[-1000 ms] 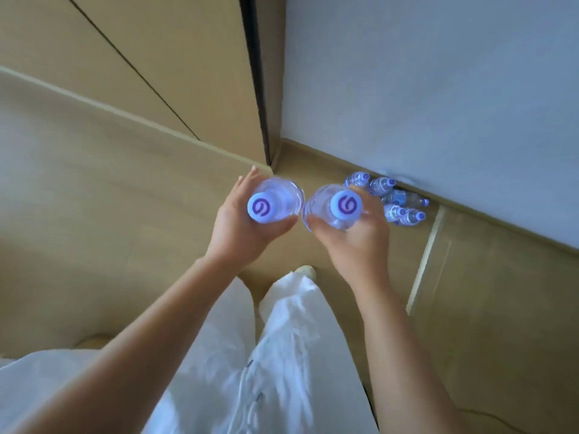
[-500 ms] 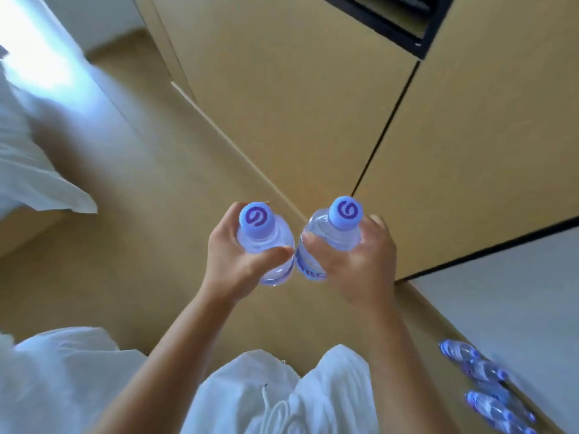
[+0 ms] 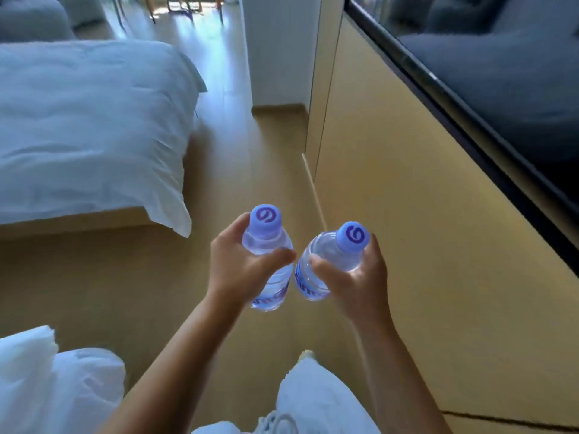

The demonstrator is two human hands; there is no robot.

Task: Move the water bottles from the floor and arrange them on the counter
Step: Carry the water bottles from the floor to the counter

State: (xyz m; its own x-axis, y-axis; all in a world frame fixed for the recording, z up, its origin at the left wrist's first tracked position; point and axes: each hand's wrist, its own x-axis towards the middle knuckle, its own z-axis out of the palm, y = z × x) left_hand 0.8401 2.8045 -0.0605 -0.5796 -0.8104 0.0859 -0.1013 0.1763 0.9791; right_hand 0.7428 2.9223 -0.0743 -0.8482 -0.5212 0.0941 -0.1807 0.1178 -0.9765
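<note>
I hold two small clear water bottles with purple caps, side by side at chest height over the wooden floor. My left hand [image 3: 239,270] grips the left water bottle [image 3: 272,245] around its body. My right hand [image 3: 357,283] wraps the right water bottle [image 3: 332,255], which tilts slightly left. The two bottles almost touch at their lower halves. The bottles left on the floor are out of view. A dark glossy surface [image 3: 488,89] runs along the top of the tan cabinet on the right.
A bed with white bedding [image 3: 91,130] fills the left. A tan cabinet front [image 3: 407,198] lines the right side. A white wall pillar [image 3: 279,48] stands ahead. Wooden floor [image 3: 241,158] runs between bed and cabinet. My white trousers and a shoe [image 3: 307,355] show below.
My view has swung up and away from the floor bottles by the wall to the room ahead. Both hands keep their bottles, now held more upright and a little apart.
</note>
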